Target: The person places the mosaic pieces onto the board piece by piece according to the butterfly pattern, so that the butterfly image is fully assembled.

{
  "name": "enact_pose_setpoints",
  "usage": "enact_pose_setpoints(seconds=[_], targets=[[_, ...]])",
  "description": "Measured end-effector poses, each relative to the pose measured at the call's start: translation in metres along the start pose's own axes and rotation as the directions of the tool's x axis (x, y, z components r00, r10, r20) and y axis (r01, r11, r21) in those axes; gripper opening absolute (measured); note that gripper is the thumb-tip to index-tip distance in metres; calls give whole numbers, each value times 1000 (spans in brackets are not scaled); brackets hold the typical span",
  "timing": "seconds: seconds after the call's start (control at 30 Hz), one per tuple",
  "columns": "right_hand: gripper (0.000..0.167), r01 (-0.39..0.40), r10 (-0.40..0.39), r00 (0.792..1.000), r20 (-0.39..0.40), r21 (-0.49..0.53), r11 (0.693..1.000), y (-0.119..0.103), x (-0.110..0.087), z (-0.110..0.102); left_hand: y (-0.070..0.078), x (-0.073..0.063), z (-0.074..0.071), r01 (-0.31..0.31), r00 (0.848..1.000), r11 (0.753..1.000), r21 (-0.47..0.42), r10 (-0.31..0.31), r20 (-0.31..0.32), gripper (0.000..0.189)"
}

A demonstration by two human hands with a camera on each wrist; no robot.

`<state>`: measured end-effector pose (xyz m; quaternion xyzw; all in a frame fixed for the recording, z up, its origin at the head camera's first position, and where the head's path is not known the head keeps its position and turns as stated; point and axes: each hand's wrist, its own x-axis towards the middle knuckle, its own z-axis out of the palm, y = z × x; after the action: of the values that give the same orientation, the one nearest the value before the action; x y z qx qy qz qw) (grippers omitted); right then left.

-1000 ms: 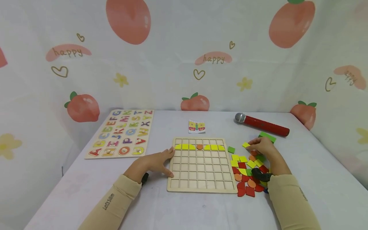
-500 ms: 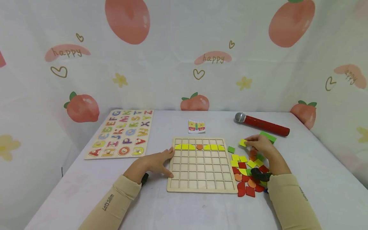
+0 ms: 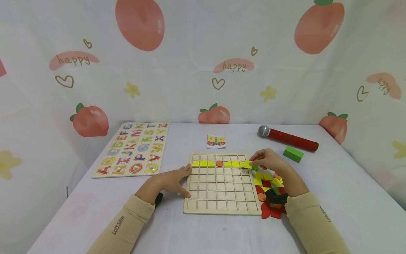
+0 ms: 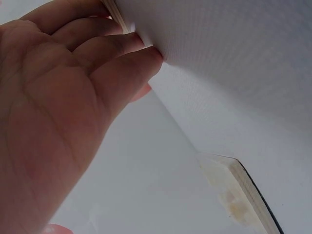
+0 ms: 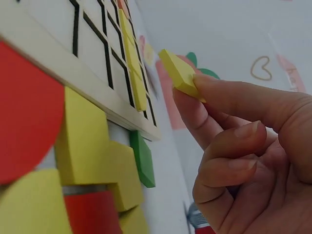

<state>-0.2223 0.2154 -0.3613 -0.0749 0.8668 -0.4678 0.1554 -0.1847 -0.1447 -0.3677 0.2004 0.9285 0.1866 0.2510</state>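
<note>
Between thumb and forefinger of my right hand (image 3: 272,163) a yellow square tile (image 5: 176,72) is pinched, raised over the upper right corner of the wooden grid board (image 3: 211,187). Its other fingers curl loosely in the right wrist view. The board's second row bears several yellow pieces (image 3: 202,163) on both sides of an orange disc (image 3: 219,163). At the board's left edge my left hand (image 3: 171,180) rests with thumb and fingers spread along the rim. The left wrist view shows its palm and straight fingers.
Loose red, yellow and orange pieces (image 3: 265,211) lie along the board's right side, partly under my right wrist. A green block (image 3: 293,154) and a red microphone (image 3: 290,138) sit behind them. A butterfly card (image 3: 216,141) stands beyond the board; an alphabet puzzle (image 3: 131,150) lies at left.
My right hand has carried the yellow tile leftward from beyond the loose pieces to the board's upper right corner. The left hand stays at the board's edge.
</note>
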Motion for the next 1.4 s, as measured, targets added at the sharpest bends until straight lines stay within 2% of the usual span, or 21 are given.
enact_pose_setpoints(seconds=[0.17,0.3,0.43,0.67,0.93,1.2,1.4], targets=[[19,-56,57,997,42,-6,998,1,4,9,-1,0,0,-4,1000,1000,-14,4,5,102],[20,-109,110,993,31,-27,994,2,8,15,0,-1,-1,-5,1000,1000,-9,5,3,102],[21,-127,128,992,20,-42,991,3,11,19,0,-1,-2,-10,1000,1000,-5,10,3,101],[23,-119,120,993,16,-58,991,4,13,20,0,-1,-2,-11,1000,1000,-4,11,5,101],[24,-132,132,991,21,-17,991,7,12,16,0,0,-3,-16,1000,1000,-16,16,10,101],[18,-75,74,997,-7,-82,994,5,13,20,-1,0,-2,-13,1000,1000,-4,13,4,100],[15,-69,67,998,-19,-101,993,3,13,23,0,0,-2,-7,1000,1000,-6,7,5,99]])
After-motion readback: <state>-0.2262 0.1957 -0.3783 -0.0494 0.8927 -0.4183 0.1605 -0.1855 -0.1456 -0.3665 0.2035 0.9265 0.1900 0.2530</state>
